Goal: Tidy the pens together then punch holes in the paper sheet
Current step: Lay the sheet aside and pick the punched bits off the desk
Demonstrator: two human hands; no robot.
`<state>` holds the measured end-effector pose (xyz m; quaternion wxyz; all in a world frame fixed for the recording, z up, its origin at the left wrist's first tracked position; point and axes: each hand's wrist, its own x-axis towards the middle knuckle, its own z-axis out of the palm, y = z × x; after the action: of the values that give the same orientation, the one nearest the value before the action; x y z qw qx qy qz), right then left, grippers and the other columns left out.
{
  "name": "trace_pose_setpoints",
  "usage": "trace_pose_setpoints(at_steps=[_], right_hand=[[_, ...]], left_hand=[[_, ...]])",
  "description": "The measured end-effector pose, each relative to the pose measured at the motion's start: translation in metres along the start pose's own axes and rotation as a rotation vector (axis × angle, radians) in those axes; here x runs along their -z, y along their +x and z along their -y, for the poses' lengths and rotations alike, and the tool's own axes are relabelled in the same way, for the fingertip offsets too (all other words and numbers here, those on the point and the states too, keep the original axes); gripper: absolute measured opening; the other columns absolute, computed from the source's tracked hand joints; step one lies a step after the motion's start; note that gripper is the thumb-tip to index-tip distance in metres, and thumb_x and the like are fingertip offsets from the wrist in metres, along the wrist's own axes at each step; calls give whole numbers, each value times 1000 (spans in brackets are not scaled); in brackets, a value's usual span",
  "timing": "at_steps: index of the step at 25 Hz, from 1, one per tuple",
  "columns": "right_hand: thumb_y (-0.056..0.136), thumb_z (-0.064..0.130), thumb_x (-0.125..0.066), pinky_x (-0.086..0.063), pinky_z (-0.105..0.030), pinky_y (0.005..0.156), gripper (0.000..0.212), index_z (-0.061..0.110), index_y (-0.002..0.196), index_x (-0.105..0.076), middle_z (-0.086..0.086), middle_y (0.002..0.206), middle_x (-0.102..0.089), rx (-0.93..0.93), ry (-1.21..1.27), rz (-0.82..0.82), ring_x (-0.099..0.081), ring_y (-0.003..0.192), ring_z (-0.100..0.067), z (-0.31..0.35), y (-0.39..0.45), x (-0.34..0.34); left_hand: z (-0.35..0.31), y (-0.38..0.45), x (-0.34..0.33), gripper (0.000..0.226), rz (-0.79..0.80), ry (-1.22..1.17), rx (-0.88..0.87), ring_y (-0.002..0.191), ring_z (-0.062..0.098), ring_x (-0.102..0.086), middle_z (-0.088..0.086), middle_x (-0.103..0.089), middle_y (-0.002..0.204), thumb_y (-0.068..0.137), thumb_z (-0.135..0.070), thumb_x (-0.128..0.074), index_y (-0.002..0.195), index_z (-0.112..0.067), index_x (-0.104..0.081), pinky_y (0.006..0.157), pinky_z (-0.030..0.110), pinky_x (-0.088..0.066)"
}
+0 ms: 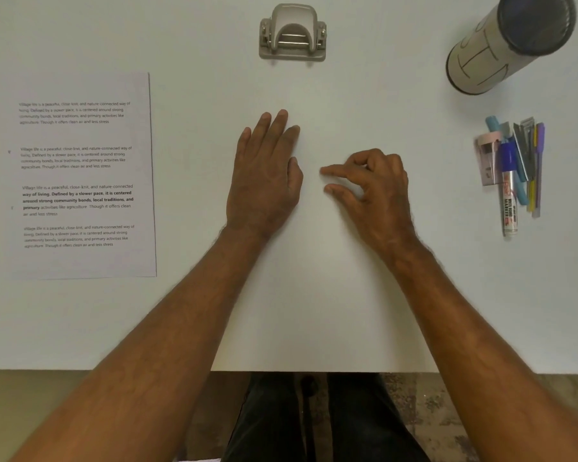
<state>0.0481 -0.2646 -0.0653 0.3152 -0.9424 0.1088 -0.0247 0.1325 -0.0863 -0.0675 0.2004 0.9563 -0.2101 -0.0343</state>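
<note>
A printed paper sheet [84, 175] lies flat at the table's left side. A grey hole punch [292, 33] stands at the far middle. Several pens and markers [518, 168] lie bunched at the right, among them a whiteboard marker with a blue cap. My left hand [266, 175] rests flat on the table near the middle, fingers straight. My right hand [371, 188] rests beside it with the index finger pointing left and the other fingers loosely curled; it holds nothing. Both hands are well apart from the paper, the punch and the pens.
A tall grey cylindrical holder [511, 45] with a dark rim stands at the far right, above the pens. The white table [314, 311] ends at a front edge near my lap, with the floor below.
</note>
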Motion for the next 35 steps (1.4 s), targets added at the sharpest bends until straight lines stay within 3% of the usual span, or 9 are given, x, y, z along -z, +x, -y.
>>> trace_pose_setpoints(at_steps=[4, 9, 16, 21, 24, 26, 28, 30, 35], right_hand=[[96, 42, -70, -36, -26, 93, 23, 41, 118, -75, 20, 104, -51, 130, -4, 112, -39, 100, -2, -5, 18, 8], [93, 38, -74, -45, -33, 78, 13, 35, 105, -80, 13, 95, -58, 239, -12, 153, -52, 90, -15, -6, 33, 16], [100, 28, -66, -47, -41, 79, 10, 22, 100, -75, 1, 99, -60, 247, -101, 137, -53, 90, -22, -2, 26, 15], [102, 9, -48, -43, -45, 77, 18, 14, 97, -65, -4, 97, -55, 181, -189, 111, -49, 88, -24, 18, 12, 8], [102, 7, -47, -44, -40, 82, 15, 13, 98, -61, -5, 102, -53, 84, -101, 117, -51, 91, -24, 23, 11, 11], [103, 8, -46, -46, -30, 83, 14, 14, 99, -58, -2, 108, -50, -44, 81, 63, -53, 93, -14, 22, 12, 18], [104, 9, -44, -42, -10, 81, 16, 20, 98, -54, 1, 110, -48, -155, 225, 7, -49, 91, 7, 21, 10, 27], [105, 10, -44, -39, -4, 79, 18, 23, 99, -53, 1, 109, -49, -233, 317, -47, -48, 88, 13, 22, 10, 36], [105, 15, -44, -44, -13, 75, 14, 21, 101, -56, 3, 102, -60, -302, 415, -103, -56, 83, -6, 23, 15, 59]], left_hand=[[0, 0, 0, 51, -4, -3, -4, 157, 26, -25, 7, -35, 166, 101, -21, -40, 151, -12, -47, 129, 46, -15], [0, 0, 1, 51, 9, -3, 3, 157, 25, -23, 6, -33, 167, 102, -21, -41, 151, -13, -46, 130, 45, -14], [-1, 0, 3, 51, 14, 1, 7, 157, 25, -23, 6, -33, 167, 102, -20, -40, 152, -13, -46, 130, 44, -13], [-3, -1, 3, 51, 10, -1, 8, 157, 26, -24, 7, -33, 167, 101, -19, -41, 151, -12, -46, 130, 45, -14], [-3, -1, 4, 51, 5, -4, 9, 157, 26, -25, 7, -34, 166, 101, -18, -41, 151, -12, -47, 130, 45, -14], [-3, -1, 3, 50, -12, -8, 8, 156, 26, -26, 7, -36, 165, 101, -18, -41, 150, -11, -48, 129, 46, -15], [-3, -2, 2, 50, -24, -12, 4, 156, 27, -27, 7, -37, 165, 100, -18, -41, 149, -11, -49, 129, 46, -16], [-2, -1, 2, 50, -25, -18, 3, 156, 27, -28, 7, -37, 165, 100, -17, -42, 148, -11, -50, 129, 46, -16], [-4, -2, 4, 50, 0, -36, 11, 157, 26, -25, 6, -35, 166, 100, -16, -42, 149, -11, -49, 130, 46, -14]])
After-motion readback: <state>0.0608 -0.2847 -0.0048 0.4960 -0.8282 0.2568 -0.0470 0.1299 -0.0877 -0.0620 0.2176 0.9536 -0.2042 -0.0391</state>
